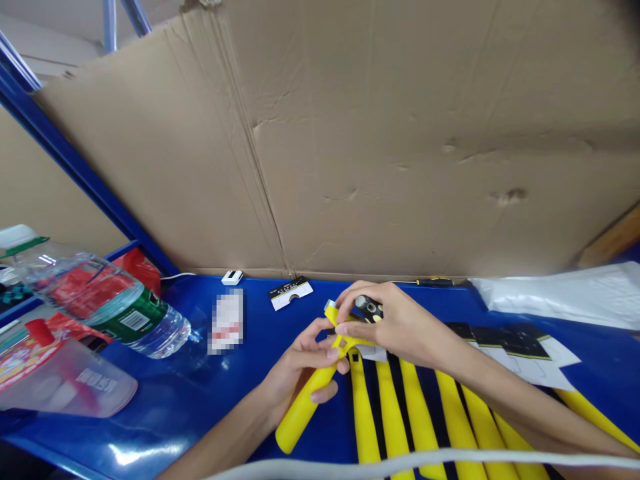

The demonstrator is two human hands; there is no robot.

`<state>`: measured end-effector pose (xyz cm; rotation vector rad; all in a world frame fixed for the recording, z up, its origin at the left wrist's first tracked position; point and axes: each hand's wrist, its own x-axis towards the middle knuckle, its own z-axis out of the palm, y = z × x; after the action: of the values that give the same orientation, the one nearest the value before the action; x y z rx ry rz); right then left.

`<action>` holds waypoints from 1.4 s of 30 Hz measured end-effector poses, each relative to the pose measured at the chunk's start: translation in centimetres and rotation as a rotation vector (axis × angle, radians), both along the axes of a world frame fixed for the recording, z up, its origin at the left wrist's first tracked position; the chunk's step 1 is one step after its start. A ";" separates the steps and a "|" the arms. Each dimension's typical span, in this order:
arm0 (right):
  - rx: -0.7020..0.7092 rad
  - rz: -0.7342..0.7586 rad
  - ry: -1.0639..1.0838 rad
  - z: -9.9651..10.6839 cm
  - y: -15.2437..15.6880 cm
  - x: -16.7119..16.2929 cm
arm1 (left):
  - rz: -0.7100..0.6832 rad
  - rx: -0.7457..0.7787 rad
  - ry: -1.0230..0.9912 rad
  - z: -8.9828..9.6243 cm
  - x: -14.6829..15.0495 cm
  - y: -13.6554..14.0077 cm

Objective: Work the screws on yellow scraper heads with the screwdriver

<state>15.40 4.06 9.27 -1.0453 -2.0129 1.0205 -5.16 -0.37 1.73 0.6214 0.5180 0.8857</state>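
Observation:
My left hand [305, 363] is closed around a yellow forked handle [303, 413], which slants with its thick rounded end toward me. At its upper end the handle splits into arms, and one arm has a pale tip. My right hand [373, 313] is closed at the fork, with a black-and-yellow tool handle [369, 308] inside its grip. That handle's round end faces me, and its far end is hidden by my fingers. Beneath my right forearm, several more yellow handles [365, 420] lie side by side on the blue table [200, 420].
Black-and-white cards [515, 343] lie to the right, near a white plastic bag [565, 293]. A screwdriver [435, 283] and a small card [291, 292] lie by the cardboard wall [400, 133]. At left are a water bottle [133, 317] and a plastic cup [95, 387]. A white cable [425, 460] crosses the foreground.

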 end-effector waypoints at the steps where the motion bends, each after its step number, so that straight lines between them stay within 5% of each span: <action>1: -0.004 0.001 -0.006 0.0 0.1 0.1 | -0.007 -0.004 -0.001 -0.1 0.0 0.0; 42: -0.119 0.024 -0.124 0.2 0.9 0.9 | -0.058 -0.039 0.001 0.4 0.0 -0.2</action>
<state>16.35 4.91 9.50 -1.1749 -2.0895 1.1242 -5.16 -0.55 2.13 0.5984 0.5144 0.8185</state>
